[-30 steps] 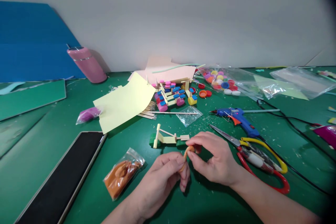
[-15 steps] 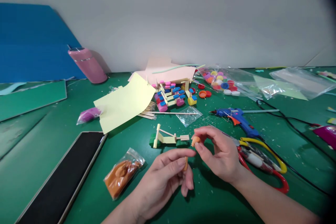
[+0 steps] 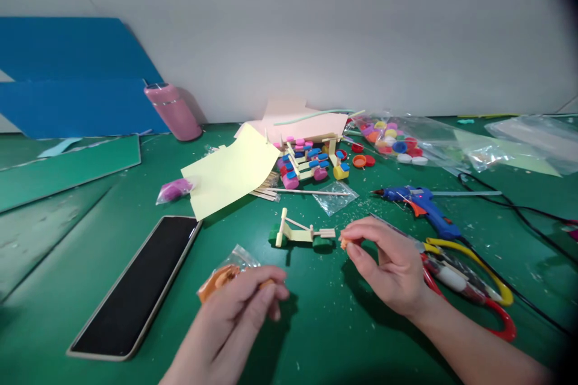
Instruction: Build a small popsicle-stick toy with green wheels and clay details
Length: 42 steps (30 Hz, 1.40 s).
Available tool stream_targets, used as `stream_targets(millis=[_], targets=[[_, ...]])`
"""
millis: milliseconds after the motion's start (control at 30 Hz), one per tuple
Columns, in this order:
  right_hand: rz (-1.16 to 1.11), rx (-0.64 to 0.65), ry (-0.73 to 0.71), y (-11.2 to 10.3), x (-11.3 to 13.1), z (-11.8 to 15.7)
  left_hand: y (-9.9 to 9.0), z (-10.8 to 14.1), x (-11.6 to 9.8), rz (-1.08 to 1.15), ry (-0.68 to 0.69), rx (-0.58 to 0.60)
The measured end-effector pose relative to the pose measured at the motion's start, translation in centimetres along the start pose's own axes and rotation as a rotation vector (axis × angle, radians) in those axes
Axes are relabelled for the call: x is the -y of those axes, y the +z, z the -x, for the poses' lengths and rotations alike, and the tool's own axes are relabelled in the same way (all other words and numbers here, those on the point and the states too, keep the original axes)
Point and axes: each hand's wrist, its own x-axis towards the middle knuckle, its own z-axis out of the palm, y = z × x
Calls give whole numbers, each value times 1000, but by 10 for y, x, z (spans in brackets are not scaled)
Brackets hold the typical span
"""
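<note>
My right hand (image 3: 388,264) pinches a small lump of orange clay (image 3: 344,244) between thumb and fingertips. My left hand (image 3: 239,319) is closed, thumb against fingers, with a bit of orange clay just showing at the tips. Partly behind the left hand lies a clear plastic bag of orange clay (image 3: 217,280). Between and beyond both hands stands a little model car (image 3: 298,234) of pale sticks and card on green wheels. Its stick end is close to the right fingertips, apart from them.
A phone (image 3: 135,289) lies at left. Behind are yellow paper (image 3: 230,174), several small colourful models (image 3: 304,165) and a bag of bottle caps (image 3: 392,138). A blue glue gun (image 3: 419,204) with its cord and scissors (image 3: 501,313) lie at right. A pink tumbler (image 3: 176,111) stands by the wall.
My left hand has moved left and away from the right hand, now covering part of the clay bag. The right hand still pinches its clay lump. The view has shifted slightly left.
</note>
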Motion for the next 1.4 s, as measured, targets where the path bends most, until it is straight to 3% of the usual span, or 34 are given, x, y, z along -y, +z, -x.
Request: stream_targets(millis=[100, 167, 267, 400, 733, 967, 1100, 1200, 1267, 1367, 1400], targets=[[-2, 12, 6, 2, -1, 2, -26, 3, 12, -425, 377, -287], [-3, 26, 13, 3, -2, 3, -38, 0, 23, -583, 487, -383], [1, 50, 20, 4, -2, 4, -48, -6, 40, -730, 451, -398], [-12, 77, 31, 4, -2, 4, -50, -10, 53, -826, 376, -290], [-18, 94, 32, 5, 0, 3, -48, -10, 54, -954, 312, -217], [-21, 101, 24, 5, 0, 2, -51, -11, 57, -1012, 325, -261], [-50, 97, 35, 7, 1, 4, -40, -2, 38, -916, 489, -416], [-95, 73, 82, 9, 1, 8, -12, 6, 11, -640, 644, -461], [-118, 59, 106, 9, 2, 10, 12, 7, -6, -379, 533, -366], [-128, 51, 118, 8, 3, 9, 42, -1, -20, 15, 152, -15], [-120, 42, 106, 8, 4, 8, 48, -6, -22, 130, 51, 24]])
